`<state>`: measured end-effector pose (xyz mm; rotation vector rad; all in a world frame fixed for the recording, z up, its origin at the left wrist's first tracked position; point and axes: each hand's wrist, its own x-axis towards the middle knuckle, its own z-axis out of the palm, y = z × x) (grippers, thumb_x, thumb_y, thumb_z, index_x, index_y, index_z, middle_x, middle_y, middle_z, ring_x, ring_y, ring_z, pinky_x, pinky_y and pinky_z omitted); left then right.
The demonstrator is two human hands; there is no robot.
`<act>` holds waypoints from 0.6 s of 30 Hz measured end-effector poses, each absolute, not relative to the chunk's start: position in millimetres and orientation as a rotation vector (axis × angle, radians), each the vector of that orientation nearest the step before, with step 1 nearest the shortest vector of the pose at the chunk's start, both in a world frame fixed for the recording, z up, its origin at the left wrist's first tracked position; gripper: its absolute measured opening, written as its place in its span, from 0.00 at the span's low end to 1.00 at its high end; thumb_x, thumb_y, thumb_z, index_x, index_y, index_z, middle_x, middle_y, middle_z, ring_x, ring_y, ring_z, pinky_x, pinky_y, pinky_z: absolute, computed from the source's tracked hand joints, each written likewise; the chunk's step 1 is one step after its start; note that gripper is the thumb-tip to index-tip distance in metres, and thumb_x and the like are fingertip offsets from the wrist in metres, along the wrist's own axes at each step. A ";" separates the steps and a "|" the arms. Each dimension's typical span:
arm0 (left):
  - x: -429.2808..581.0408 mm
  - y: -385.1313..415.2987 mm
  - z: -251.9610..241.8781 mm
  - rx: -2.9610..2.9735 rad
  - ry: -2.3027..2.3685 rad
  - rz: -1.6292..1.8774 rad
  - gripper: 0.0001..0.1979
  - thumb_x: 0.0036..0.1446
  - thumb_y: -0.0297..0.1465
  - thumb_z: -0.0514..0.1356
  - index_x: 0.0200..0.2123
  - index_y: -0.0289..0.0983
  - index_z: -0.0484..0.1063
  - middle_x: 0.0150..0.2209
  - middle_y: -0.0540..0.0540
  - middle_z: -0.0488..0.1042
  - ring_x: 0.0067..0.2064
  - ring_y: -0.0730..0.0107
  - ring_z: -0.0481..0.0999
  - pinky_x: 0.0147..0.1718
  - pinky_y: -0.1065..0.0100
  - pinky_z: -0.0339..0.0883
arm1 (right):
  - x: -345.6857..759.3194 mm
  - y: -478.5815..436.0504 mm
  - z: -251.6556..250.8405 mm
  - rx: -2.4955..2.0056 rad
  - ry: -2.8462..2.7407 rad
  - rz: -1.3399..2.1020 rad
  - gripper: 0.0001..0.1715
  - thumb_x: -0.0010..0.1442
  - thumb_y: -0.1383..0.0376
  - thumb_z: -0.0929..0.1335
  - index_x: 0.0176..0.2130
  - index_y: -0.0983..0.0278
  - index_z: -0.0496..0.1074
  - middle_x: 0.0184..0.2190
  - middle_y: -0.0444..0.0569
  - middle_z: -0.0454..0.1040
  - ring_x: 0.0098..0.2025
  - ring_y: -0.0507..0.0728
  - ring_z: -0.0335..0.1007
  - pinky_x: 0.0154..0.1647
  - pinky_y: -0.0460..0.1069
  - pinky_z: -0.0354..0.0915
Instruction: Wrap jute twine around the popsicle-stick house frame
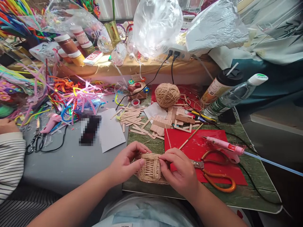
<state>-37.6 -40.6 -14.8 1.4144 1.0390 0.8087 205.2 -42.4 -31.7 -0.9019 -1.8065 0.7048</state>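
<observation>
A small woven twine piece [149, 168], built on thin sticks, lies at the near edge of the green mat [255, 176]. My left hand [125, 164] grips its left side with thumb and curled fingers. My right hand [181, 171] pinches its right edge, fingers closed. A strand of twine runs up from the piece toward the twine ball [167, 94] at the back of the mat.
Orange-handled scissors [214, 176] and a pink glue gun [223, 146] lie on red paper [201, 151] to the right. Loose craft sticks [132, 121], a water bottle [233, 97], a cup [221, 85], pipe cleaners [71, 94]. Another person's striped sleeve [10, 160] at left.
</observation>
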 end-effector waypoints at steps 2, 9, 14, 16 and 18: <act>-38.1 -41.0 3.1 1.566 1.131 0.615 0.23 0.62 0.50 0.68 0.50 0.42 0.70 0.52 0.39 0.78 0.53 0.52 0.80 0.53 0.49 0.77 | 204.5 -43.2 -32.5 -0.903 -1.814 0.686 0.14 0.66 0.75 0.70 0.48 0.60 0.76 0.35 0.50 0.77 0.37 0.58 0.73 0.37 0.53 0.73; -17.5 -40.9 38.9 2.192 1.215 0.203 0.45 0.45 0.40 0.80 0.64 0.42 0.67 0.58 0.39 0.78 0.57 0.46 0.79 0.56 0.47 0.75 | 204.4 -43.7 -35.7 -0.865 -1.892 0.605 0.14 0.67 0.75 0.69 0.50 0.61 0.75 0.38 0.52 0.78 0.38 0.59 0.73 0.40 0.55 0.72; -20.6 -40.9 23.5 2.323 1.188 0.377 0.36 0.49 0.39 0.76 0.60 0.42 0.71 0.55 0.41 0.80 0.53 0.52 0.82 0.52 0.55 0.78 | 214.7 -41.9 -39.1 -0.835 -2.037 0.447 0.15 0.69 0.73 0.69 0.54 0.63 0.72 0.41 0.55 0.79 0.39 0.60 0.73 0.41 0.56 0.71; -26.0 -42.4 20.3 2.331 1.205 0.449 0.37 0.49 0.39 0.77 0.61 0.43 0.70 0.55 0.42 0.80 0.53 0.54 0.82 0.52 0.57 0.78 | 221.5 -39.7 -39.4 -0.842 -2.072 0.396 0.15 0.68 0.73 0.69 0.54 0.63 0.72 0.41 0.55 0.79 0.39 0.61 0.73 0.40 0.56 0.71; -31.5 -43.8 20.3 2.314 1.230 0.520 0.37 0.49 0.40 0.77 0.60 0.43 0.70 0.56 0.42 0.80 0.53 0.55 0.82 0.52 0.60 0.78 | 228.5 -37.0 -39.3 -0.882 -2.080 0.377 0.14 0.68 0.73 0.69 0.52 0.63 0.72 0.39 0.54 0.79 0.38 0.60 0.72 0.39 0.56 0.70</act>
